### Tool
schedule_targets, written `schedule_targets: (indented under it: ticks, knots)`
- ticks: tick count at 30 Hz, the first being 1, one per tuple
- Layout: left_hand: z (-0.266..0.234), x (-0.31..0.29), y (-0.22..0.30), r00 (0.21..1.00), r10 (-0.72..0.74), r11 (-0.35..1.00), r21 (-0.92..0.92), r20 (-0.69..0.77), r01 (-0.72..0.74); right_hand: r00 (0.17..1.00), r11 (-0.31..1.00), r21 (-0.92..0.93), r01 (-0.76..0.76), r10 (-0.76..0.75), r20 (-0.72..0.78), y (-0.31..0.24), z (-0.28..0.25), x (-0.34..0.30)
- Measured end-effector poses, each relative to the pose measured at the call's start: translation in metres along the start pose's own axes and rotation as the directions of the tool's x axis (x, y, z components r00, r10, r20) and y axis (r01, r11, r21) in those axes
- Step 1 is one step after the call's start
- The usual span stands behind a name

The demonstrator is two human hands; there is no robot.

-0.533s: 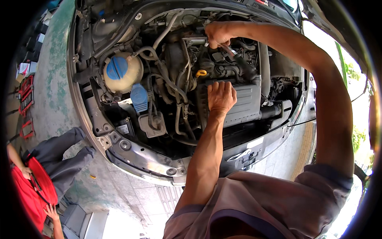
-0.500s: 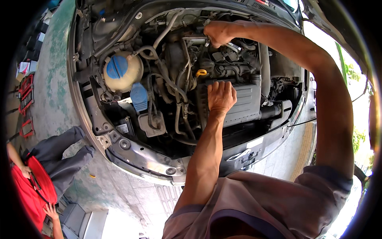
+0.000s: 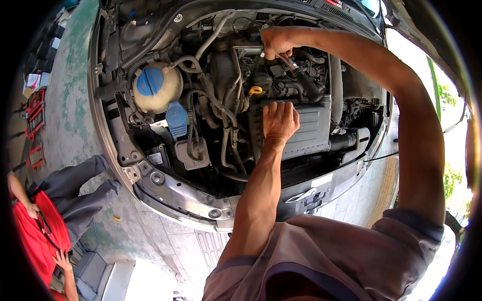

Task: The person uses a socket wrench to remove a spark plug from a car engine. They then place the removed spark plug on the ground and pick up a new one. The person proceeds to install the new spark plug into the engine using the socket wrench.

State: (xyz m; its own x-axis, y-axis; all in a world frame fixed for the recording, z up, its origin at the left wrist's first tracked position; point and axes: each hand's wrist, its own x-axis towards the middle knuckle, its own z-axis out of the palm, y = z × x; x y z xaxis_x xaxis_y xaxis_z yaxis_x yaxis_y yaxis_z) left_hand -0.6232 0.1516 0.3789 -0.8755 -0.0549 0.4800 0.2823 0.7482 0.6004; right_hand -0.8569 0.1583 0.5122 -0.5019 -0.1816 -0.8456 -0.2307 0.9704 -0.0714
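Under the raised hood is a car engine. My left hand (image 3: 280, 122) leans on the black air filter box (image 3: 309, 128), its fingers curled together over the rear edge and the tips hidden. Farther back, my right hand (image 3: 277, 42) is closed round a shiny metal ratchet wrench (image 3: 288, 61) whose handle slants toward the near right. The wrench's head is mostly covered by the hand. Just in front of that hand are black engine parts and hoses. The yellow dipstick loop (image 3: 255, 90) stands left of the air filter box.
A coolant tank (image 3: 168, 93) with a blue cap and a blue washer filler cap (image 3: 176, 120) sit at the left of the bay. The front panel (image 3: 186, 198) runs before me. A person in red (image 3: 42, 236) stands at left, near red racks (image 3: 35, 115).
My right hand has turned slightly, and the wrench handle has swung nearer and steeper. My left hand stays on the air filter box.
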Motion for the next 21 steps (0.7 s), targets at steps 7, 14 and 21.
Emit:
schedule_targets:
  ticks: [7,14,21]
  knots:
    - [0.003,0.001,0.008,1.000,0.014,1.000,-0.021,-0.013,-0.014,0.637,0.099,-0.976,0.195,-0.769,0.049,0.034,-0.008,0.001]
    - [0.000,-0.001,0.001,1.000,-0.004,1.000,0.019,-0.003,0.004,0.979,0.895,-0.431,0.111,-0.173,-0.109,-0.007,-0.008,-0.006]
    - [-0.002,0.002,0.014,0.999,0.038,0.999,0.008,0.021,-0.038,0.744,0.387,-0.899,0.205,-0.658,-0.114,0.033,0.000,-0.016]
